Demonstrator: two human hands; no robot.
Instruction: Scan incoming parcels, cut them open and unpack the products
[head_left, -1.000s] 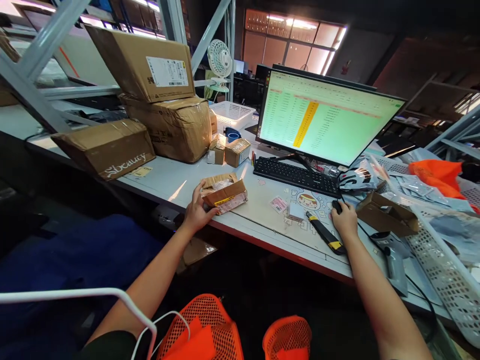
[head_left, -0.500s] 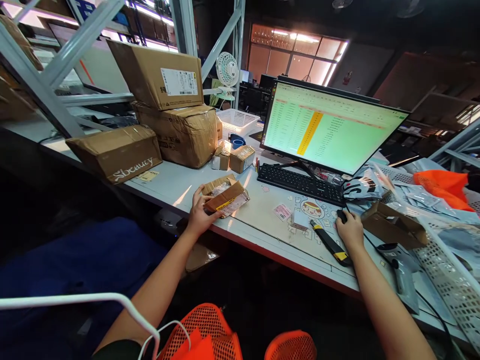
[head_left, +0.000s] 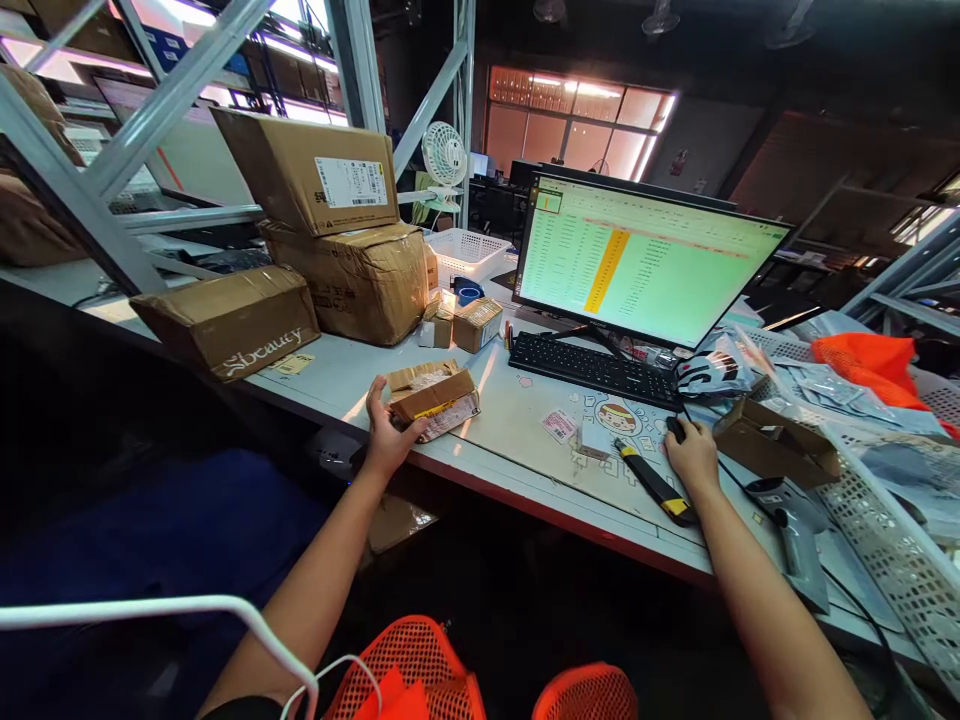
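Note:
My left hand [head_left: 390, 440] is closed around the left end of a small opened cardboard box [head_left: 442, 408], its thumb along the front side. The box has a printed label, raised flaps and clear plastic inside; it is at the desk's front edge. My right hand [head_left: 691, 458] is curled over a black computer mouse [head_left: 676, 430] on the desk mat. A black and yellow utility knife [head_left: 654, 484] lies left of that hand, beside a small white box [head_left: 595, 438] and a pink-and-white label card [head_left: 559, 425].
A monitor [head_left: 645, 260] showing a spreadsheet stands behind a black keyboard [head_left: 592, 365]. Larger cartons [head_left: 352, 275] are stacked at left, near two small boxes [head_left: 478, 325]. At right are a barcode scanner [head_left: 796, 530], an open brown box [head_left: 776, 442] and a white basket [head_left: 885, 540].
My left hand and the small box have shifted slightly left. The spreadsheet has moved sideways, and a small highlighted patch now shows at its upper left. My right hand stays on the mouse.

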